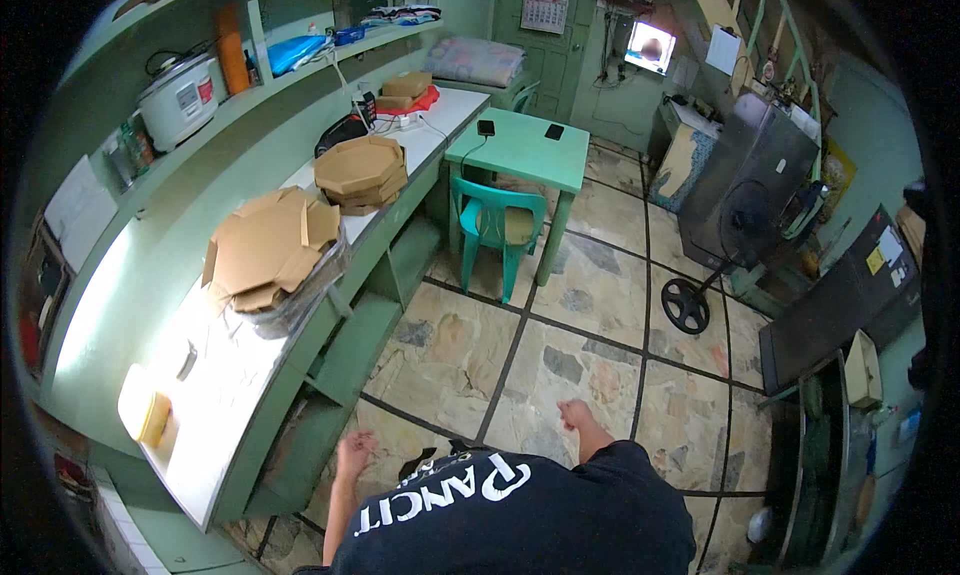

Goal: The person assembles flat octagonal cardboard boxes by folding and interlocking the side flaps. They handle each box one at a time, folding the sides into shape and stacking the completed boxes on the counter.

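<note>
My left hand point(357, 448) hangs over the tiled floor beside the long counter point(225, 430), its fingers loosely spread with nothing in them. Farther right, my right hand point(573, 414) is held out over the tiles, fingers curled in, and no object shows in it. Neither hand touches anything. On the counter, nearest my left hand, lies a pile of flattened brown cardboard boxes point(270, 240), partly on clear plastic. Behind it sits a stack of folded octagonal boxes point(361, 165). A yellowish plastic tub point(146, 405) stands at the counter's near end.
Ahead stand a green table point(525, 140) with two phones on it and a teal plastic chair point(500, 220). A pedestal fan point(686, 305) with a round black base and a dark refrigerator point(745, 175) are on the right. A rice cooker point(180, 100) sits on the wall shelf.
</note>
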Demonstrator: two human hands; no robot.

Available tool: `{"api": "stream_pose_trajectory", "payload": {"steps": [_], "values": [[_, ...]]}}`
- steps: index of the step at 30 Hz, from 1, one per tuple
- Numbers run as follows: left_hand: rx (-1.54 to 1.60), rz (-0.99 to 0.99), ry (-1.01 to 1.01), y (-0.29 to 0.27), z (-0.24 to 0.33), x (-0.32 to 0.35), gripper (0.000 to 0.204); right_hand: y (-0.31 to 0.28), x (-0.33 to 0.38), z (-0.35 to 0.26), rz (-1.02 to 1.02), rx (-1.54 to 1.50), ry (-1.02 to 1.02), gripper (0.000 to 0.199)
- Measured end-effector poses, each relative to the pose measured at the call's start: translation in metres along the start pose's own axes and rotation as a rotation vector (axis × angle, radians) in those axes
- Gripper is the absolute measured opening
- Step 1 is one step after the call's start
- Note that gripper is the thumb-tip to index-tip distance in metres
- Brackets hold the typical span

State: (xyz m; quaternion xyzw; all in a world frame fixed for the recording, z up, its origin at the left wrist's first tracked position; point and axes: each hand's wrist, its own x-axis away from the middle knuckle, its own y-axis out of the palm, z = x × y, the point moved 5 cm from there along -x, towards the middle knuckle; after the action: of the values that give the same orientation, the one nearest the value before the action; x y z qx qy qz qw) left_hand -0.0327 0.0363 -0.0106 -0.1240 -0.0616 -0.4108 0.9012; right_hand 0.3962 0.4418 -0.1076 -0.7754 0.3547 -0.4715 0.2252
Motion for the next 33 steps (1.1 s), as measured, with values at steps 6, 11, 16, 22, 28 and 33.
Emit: {"api": "stream_pose_trajectory", "payload": {"steps": [6,11,16,22,28,33], "values": [[-0.040,0.528,0.438,-0.075,0.135,-0.080,0.006,0.009,-0.089,-0.262,-0.060,-0.024,-0.417,0.039],[-0.430,0.860,0.508,-0.168,0.233,-0.133,0.022,0.037,-0.059,-0.506,-0.268,-0.216,-0.896,0.034],[-0.588,0.638,0.469,-0.249,0.270,-0.205,0.042,0.005,-0.026,-0.691,0.073,-0.406,-1.277,0.032],[-0.997,0.176,0.467,-0.263,0.247,-0.259,0.054,0.044,-0.032,-0.814,0.434,0.705,-1.388,0.069],[-0.930,0.013,0.481,-0.283,0.214,-0.291,0.025,0.088,-0.049,-0.866,0.120,0.975,-1.611,0.039],[-0.899,0.156,0.598,-0.321,0.209,-0.284,0.013,0.116,-0.043,-0.877,-0.165,0.897,-1.792,0.015]]}}
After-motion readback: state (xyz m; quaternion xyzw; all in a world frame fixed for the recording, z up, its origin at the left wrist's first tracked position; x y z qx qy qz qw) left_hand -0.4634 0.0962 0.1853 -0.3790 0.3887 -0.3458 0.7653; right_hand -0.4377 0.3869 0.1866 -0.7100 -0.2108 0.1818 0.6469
